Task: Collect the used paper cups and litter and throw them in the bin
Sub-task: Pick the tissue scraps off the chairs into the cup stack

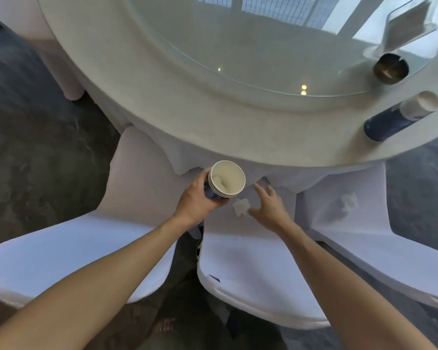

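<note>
My left hand (197, 198) grips a stack of nested paper cups (226, 179), white inside and blue outside, with a crumpled tissue in the top cup. A crumpled white tissue (241, 207) lies on the seat of the middle chair (248, 253). Just right of it, my right hand (269, 207) hovers with fingers spread, holding nothing. Another crumpled tissue (349, 202) lies on the right chair (359, 223). Two nested cups (400, 116) lie on their side at the table's right rim.
A round table (213, 117) under a white cloth carries a glass turntable (263, 46), a dark metal ashtray (390, 68) and a clear napkin holder (407, 24). White-covered chairs (68, 251) stand at left, middle and right. Dark carpet (36, 147) surrounds them.
</note>
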